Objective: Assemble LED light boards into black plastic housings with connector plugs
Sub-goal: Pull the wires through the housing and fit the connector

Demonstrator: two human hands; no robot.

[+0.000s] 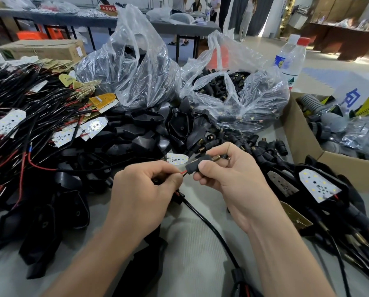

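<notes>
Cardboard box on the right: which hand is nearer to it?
Right. The right hand, pinching the connector plug, is left of the cardboard box; the left hand, pinching the wires, lies farther left.

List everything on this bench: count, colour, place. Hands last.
LED board: one, white, held up at centre.
connector plug: one, black with brass thread, held at centre.
wires: two, red and black, running to the plug.
wired boards: many, white or yellow, left heap.
housings: many, black, centre pile.
plastic bags: two, clear, behind the housings.
loose plugs: many, black, right of centre.
bottles: two, clear, far right.
cardboard box: one, brown, right edge.
fitted housings: several, black, near right.
left hand: pinches the wires.
right hand: grips the connector plug.
</notes>
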